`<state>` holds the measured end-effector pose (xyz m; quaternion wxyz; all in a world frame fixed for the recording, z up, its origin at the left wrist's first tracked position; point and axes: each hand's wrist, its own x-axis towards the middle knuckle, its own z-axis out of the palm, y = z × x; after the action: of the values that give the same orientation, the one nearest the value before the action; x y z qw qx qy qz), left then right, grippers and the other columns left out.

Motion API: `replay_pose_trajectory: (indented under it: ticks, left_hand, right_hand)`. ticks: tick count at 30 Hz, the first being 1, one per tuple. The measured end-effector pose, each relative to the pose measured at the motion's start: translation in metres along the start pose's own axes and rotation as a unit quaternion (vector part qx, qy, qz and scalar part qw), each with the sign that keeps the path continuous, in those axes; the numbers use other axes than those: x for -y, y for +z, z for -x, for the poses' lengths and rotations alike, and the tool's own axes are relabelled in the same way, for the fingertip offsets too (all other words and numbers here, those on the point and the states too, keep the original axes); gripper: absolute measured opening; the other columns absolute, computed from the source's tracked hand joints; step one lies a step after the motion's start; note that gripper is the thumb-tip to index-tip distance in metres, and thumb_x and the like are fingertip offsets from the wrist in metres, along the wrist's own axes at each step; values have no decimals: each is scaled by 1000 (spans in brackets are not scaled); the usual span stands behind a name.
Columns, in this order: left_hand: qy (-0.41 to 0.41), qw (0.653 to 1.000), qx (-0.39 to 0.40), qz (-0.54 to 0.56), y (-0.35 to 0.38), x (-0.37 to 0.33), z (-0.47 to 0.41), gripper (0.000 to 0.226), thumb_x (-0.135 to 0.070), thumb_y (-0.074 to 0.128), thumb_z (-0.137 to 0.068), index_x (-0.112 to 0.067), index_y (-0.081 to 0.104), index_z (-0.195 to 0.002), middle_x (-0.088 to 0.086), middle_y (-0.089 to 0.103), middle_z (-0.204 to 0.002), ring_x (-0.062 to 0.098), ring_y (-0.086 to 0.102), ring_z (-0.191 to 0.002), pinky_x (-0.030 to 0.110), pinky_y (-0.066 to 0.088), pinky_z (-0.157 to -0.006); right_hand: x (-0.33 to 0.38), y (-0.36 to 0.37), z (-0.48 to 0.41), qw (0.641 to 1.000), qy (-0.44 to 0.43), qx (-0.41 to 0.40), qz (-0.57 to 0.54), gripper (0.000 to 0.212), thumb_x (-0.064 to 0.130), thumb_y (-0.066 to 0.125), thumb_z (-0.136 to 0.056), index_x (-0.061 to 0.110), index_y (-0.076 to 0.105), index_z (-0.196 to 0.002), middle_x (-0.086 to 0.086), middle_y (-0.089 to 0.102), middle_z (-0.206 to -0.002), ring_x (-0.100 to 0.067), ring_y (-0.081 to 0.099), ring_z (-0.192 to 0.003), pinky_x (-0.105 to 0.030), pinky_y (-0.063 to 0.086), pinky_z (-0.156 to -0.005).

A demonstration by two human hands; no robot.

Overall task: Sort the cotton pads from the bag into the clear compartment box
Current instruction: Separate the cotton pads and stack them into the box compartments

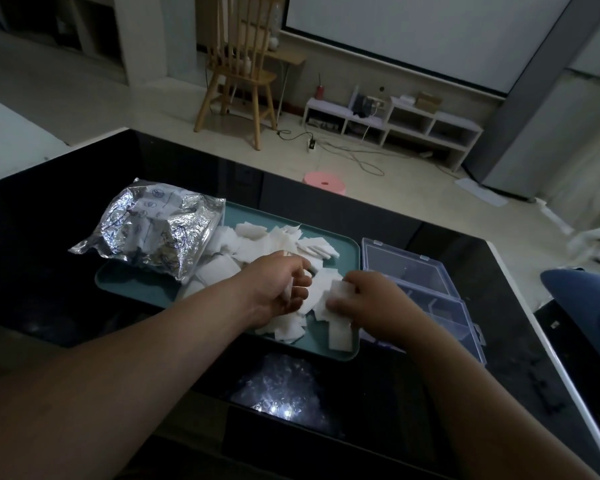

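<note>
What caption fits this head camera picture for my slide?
Left hand and right hand grip white cotton pads over a teal tray, between a foil bag and an open clear compartment box.

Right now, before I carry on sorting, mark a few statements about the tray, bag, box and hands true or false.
1. The pads lie heaped on the tray. True.
2. The bag lies at the tray's right end. False: it lies at the left end.
3. The box stands open, right of the tray. True.
4. The right hand is empty. False: it holds a few pads.
5. The left hand reaches into the bag. False: it is at the pads on the tray.
</note>
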<state>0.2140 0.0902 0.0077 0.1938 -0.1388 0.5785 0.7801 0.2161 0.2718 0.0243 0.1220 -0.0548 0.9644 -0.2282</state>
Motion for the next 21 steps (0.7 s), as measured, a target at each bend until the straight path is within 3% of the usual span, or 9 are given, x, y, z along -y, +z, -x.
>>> replay_pose_trajectory:
  ticks: [2, 6, 10, 17, 21]
  left_hand:
    - [26, 1000, -6, -10, 3, 1, -2, 23, 1, 44, -95, -14, 58, -105, 9, 53, -84, 17, 47, -63, 25, 41, -55]
    - [40, 999, 14, 8, 10, 6, -1, 12, -5, 56, -97, -15, 57, -104, 9, 55, -84, 17, 54, -65, 26, 47, -55]
    - [43, 999, 29, 0, 14, 9, 3, 7, -24, 61, -101, -17, 60, -102, 5, 58, -83, 15, 54, -66, 26, 43, -57]
    - [80, 996, -25, -4, 11, 9, 0, 12, -26, 59, -102, -21, 60, -91, 6, 65, -87, 14, 57, -63, 23, 45, -52]
    - [90, 996, -16, 3, 11, 8, 2, 14, -30, 58, -103, -18, 62, -97, 5, 68, -90, 14, 58, -63, 23, 44, -53]
  right_hand:
    - [0, -10, 3, 991, 31, -28, -129, 15, 30, 65, -101, 15, 66, -106, -6, 74, -90, -11, 69, -65, -26, 54, -61]
    - [6, -9, 7, 939, 55, -29, -337, 13, 13, 59, -104, 8, 63, -115, -17, 75, -92, -22, 71, -73, -34, 57, -67]
    - [13, -2, 8, 913, 43, -63, -401, 15, 11, 63, -102, 7, 59, -117, -17, 75, -96, -21, 76, -71, -31, 59, -62]
    - [13, 0, 8, 899, 32, -119, -420, 10, 16, 62, -104, 11, 61, -113, -13, 75, -98, -21, 77, -74, -29, 59, -63]
    - [11, -1, 6, 881, 55, -127, -452, 15, 13, 62, -104, 4, 59, -115, -17, 73, -101, -18, 75, -69, -28, 60, -61]
